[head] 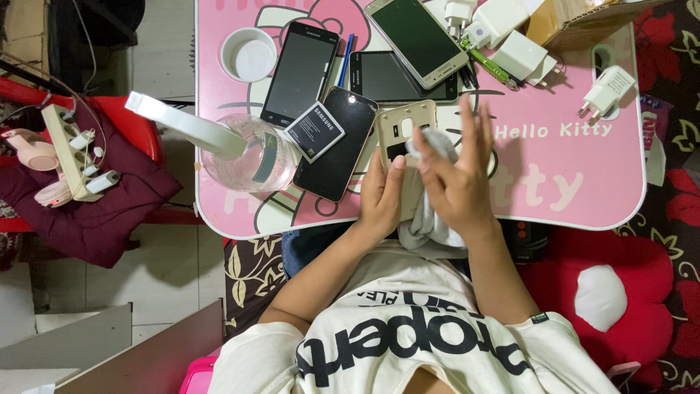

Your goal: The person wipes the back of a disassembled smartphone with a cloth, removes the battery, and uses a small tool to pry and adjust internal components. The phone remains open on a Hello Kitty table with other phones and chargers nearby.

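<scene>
My left hand holds a gold-coloured phone back cover, inner side up, over the near edge of a pink lap table. My right hand presses a pale grey cloth against the cover, fingers spread; the cloth hangs down toward my lap. Just left of the cover lies a black phone with a flat battery resting on it.
Three more phones lie further back, with pens, white chargers, a white cup and a clear bottle. A power strip and pink headphones sit left; a red cushion lies right.
</scene>
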